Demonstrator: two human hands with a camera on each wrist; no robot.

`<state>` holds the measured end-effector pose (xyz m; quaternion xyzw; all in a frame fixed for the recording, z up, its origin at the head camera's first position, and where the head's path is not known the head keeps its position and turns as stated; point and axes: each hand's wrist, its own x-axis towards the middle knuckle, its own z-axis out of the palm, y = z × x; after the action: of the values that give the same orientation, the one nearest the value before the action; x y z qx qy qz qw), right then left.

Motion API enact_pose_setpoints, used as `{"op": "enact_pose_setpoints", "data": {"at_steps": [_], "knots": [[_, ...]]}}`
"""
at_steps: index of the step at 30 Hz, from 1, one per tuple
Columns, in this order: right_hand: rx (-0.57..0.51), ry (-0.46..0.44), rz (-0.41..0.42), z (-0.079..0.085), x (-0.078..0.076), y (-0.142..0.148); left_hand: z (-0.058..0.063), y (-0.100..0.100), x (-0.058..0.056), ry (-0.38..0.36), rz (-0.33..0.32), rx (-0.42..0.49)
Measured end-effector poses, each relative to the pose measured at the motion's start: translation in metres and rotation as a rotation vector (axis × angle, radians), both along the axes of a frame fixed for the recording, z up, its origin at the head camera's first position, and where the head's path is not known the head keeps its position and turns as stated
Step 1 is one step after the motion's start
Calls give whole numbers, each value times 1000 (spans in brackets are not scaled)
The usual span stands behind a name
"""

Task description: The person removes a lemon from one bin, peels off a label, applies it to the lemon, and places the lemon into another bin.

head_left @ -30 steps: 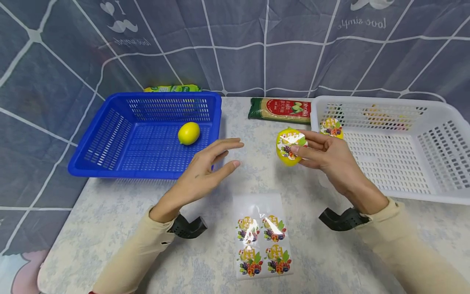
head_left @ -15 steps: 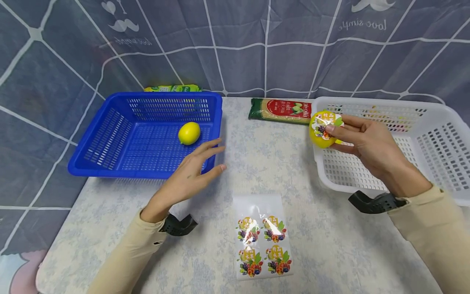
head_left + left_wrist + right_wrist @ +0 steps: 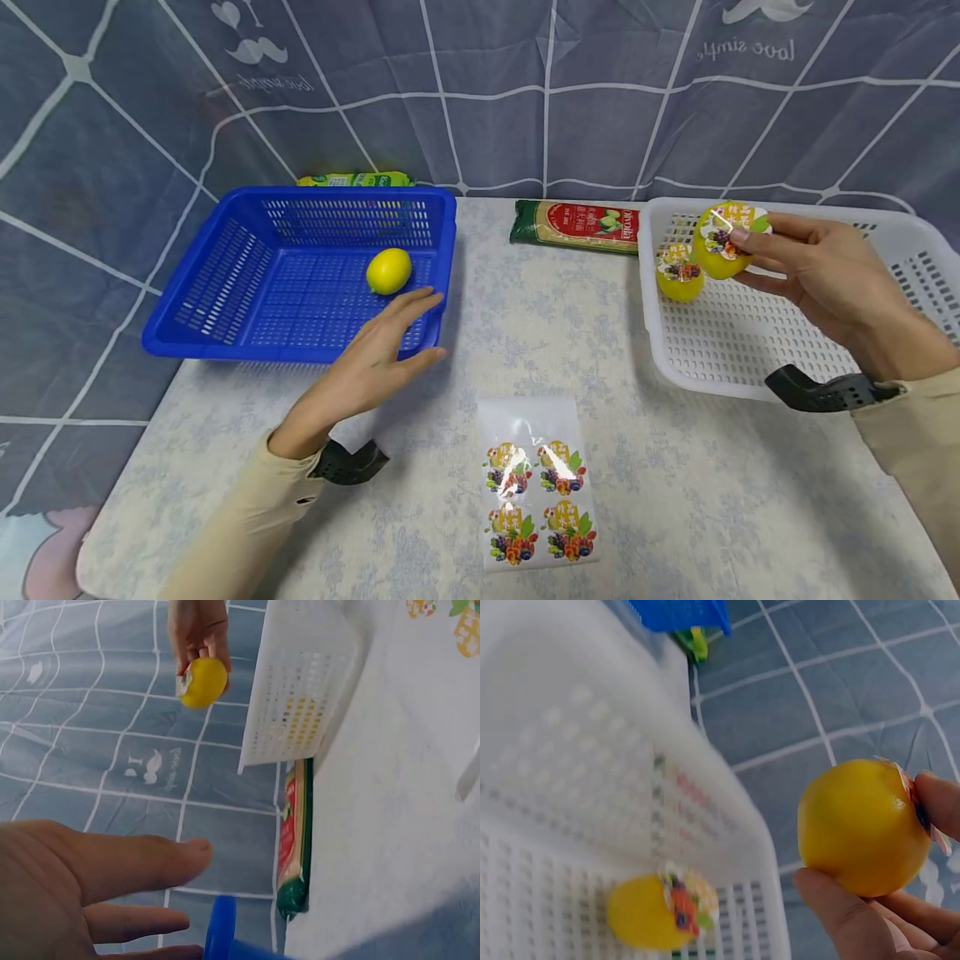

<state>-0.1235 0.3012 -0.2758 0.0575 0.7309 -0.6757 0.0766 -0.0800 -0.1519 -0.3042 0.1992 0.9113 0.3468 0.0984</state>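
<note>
My right hand (image 3: 840,258) grips a yellow lemon (image 3: 718,246) with a fruit-print sticker (image 3: 738,227) on it, thumb on the sticker. In the right wrist view this lemon (image 3: 862,825) is above the rim of the white basket (image 3: 769,900). Inside that basket, at its left end, lies another stickered lemon (image 3: 680,279). My left hand (image 3: 367,358) has its fingers extended over the near right corner of the blue basket (image 3: 300,357), holding nothing. A lemon without a visible sticker (image 3: 389,272) lies in the blue basket, just beyond the left fingertips.
A clear sheet with several fruit stickers (image 3: 536,483) lies on the table (image 3: 420,517) between the arms. A green and red packet (image 3: 576,225) lies by the curtain (image 3: 495,133), between the baskets. Another green-yellow packet (image 3: 356,179) shows behind the blue basket.
My right hand has carried the stickered lemon rightward, from above the table to above the white basket. My left hand has shifted left and slightly down, over the blue basket's near right corner.
</note>
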Motion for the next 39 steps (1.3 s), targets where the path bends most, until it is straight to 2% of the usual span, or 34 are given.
{"op": "enact_pose_setpoints", "data": {"at_steps": [5,8,10,14,17,24,31,34,39], "knots": [[39,-21,-21,-2,-9,20,6,-17,-6,-31,33,5],[125,-57,-24,-4,-14,29,14,-29,-15,-51,52,2],[143,-84,-15,-7,-17,35,21,-36,-23,-74,74,-14],[273,-132,34,-15,-25,44,31,-46,-39,-108,103,-39],[328,-158,58,-17,-30,48,36,-52,-49,-114,110,-52],[412,-247,145,-22,-36,47,40,-54,-60,-125,117,-75],[384,-354,249,-32,-50,56,41,-52,-64,-123,105,-95],[382,-400,271,-35,-54,58,42,-53,-69,-127,106,-113],[395,-425,289,-40,-58,57,44,-54,-80,-132,112,-139]]}}
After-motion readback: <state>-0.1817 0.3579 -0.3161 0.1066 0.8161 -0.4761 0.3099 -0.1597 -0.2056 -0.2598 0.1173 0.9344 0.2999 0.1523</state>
